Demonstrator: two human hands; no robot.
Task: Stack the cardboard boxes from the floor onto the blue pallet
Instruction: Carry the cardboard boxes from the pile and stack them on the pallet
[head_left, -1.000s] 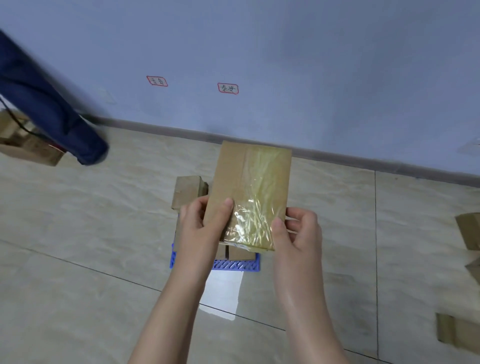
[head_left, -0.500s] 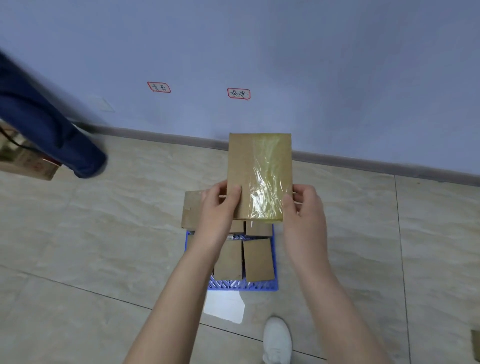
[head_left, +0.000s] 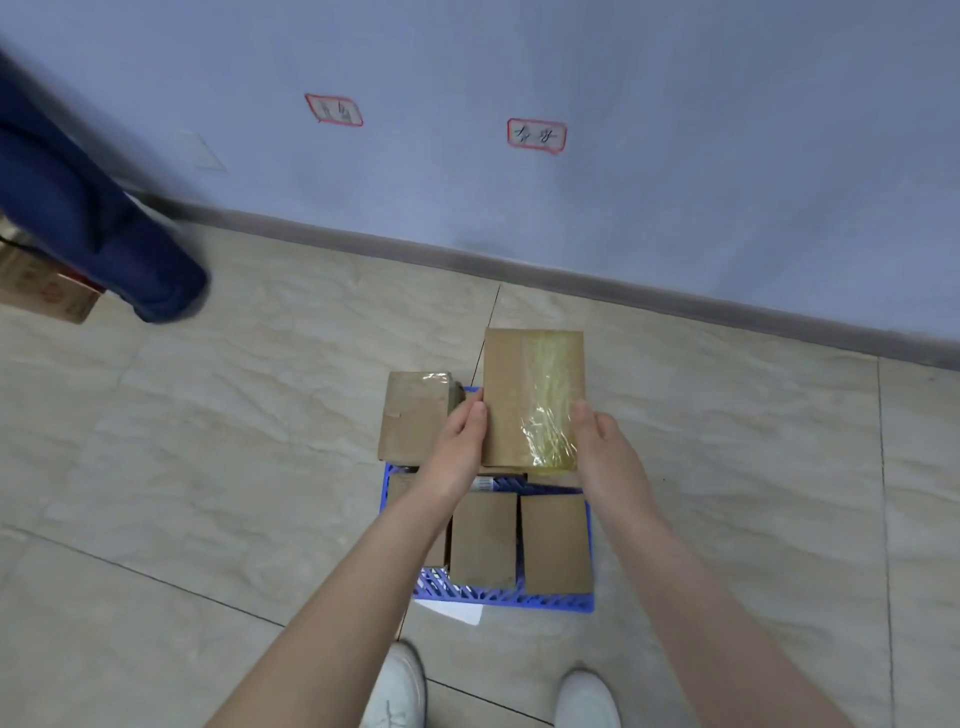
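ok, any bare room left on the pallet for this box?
The blue pallet shows bare only in a thin strip behind the front-row boxes and along its near edge. Front row is packed; a taller box fills the back left. The back right lies hidden under the taped box held by left hand and right hand.

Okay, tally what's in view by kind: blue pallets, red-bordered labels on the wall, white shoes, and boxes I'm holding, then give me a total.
Blue pallet: 1
Red-bordered wall labels: 2
White shoes: 2
Cardboard box held between left hand and right hand: 1
Total: 6
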